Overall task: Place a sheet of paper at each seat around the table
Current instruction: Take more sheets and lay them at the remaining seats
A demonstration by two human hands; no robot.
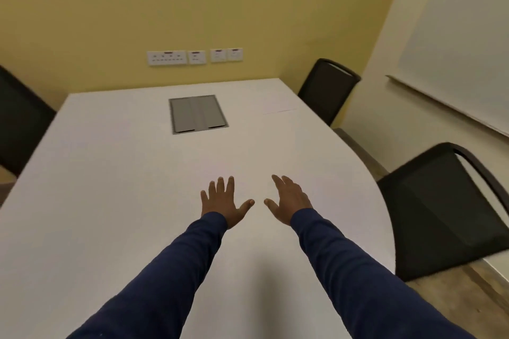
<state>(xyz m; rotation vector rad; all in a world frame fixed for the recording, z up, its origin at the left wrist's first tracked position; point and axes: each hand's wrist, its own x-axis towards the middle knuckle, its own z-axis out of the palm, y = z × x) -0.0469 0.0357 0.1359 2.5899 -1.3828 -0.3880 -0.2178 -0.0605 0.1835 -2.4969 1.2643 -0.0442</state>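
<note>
Tabletop (110, 173) of smooth white laminate is flanked by black mesh-backed chairs (440, 215); one white paper sheet (278, 103) is laid flat before the far right chair (327, 85), so that seat is judged served. Left hand (220, 203) and right hand (289, 201) are held spread wide, empty, over it

A white sheet (278, 103) lies flat on the table (110, 173), far right.
</note>
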